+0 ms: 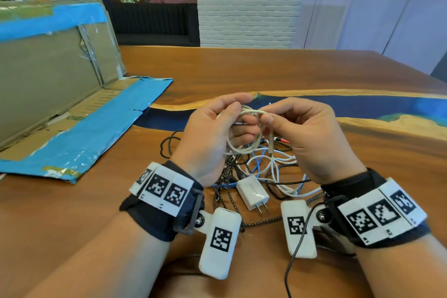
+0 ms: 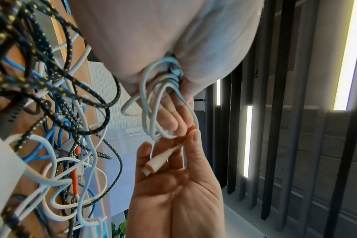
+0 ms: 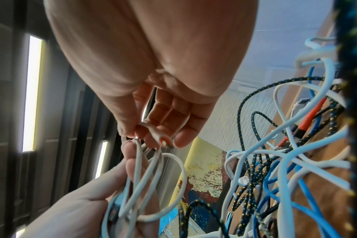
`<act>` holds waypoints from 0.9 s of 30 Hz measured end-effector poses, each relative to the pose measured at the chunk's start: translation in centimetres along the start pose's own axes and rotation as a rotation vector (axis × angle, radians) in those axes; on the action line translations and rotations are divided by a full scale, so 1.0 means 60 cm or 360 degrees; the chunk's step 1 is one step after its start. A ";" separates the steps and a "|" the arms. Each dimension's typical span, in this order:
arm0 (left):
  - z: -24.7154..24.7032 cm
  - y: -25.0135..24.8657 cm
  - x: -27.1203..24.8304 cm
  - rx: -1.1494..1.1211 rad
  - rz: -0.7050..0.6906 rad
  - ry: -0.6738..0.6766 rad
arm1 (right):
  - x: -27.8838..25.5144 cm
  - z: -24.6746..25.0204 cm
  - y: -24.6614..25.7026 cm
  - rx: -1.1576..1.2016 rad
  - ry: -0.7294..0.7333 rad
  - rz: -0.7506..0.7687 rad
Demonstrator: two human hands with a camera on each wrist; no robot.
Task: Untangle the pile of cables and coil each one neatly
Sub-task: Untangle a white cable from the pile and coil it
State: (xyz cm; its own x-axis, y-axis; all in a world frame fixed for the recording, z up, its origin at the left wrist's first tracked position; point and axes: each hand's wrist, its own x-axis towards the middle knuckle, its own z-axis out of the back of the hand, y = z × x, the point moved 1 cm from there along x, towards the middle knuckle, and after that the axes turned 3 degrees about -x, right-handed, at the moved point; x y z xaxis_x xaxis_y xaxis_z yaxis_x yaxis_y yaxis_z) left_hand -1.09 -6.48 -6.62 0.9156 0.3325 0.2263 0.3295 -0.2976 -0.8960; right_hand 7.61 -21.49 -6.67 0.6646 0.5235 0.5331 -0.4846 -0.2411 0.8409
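Your left hand (image 1: 212,133) holds the white cable coil (image 1: 244,138) in a closed grip; your right hand (image 1: 312,138) pinches its loose end above the cable pile (image 1: 261,176).

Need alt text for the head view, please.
Both hands hold a white cable above a tangled pile: the left hand grips its loops, the right hand pinches its end. A cardboard box lies left.

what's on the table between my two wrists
In the head view, the white charger plug lies there amid the tangled cables, on the wooden table.
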 end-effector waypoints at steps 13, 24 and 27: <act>0.014 -0.029 0.004 -0.0170 -0.0072 -0.0023 | 0.001 0.006 0.005 -0.0211 0.0250 -0.0248; -0.003 -0.025 -0.012 0.0088 0.0195 0.0410 | 0.000 -0.005 0.015 -0.0417 0.0213 -0.0193; 0.002 -0.022 -0.010 0.0267 0.0259 0.0347 | -0.001 -0.005 0.009 -0.0686 0.0191 -0.0119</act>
State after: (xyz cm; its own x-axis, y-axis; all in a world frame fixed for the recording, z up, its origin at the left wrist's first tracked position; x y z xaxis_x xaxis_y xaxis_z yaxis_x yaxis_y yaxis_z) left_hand -2.09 -6.16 -5.64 0.9869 0.0874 0.1354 0.1490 -0.1734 -0.9735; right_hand 7.14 -21.41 -6.25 0.6486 0.6235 0.4365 -0.6471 0.1498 0.7476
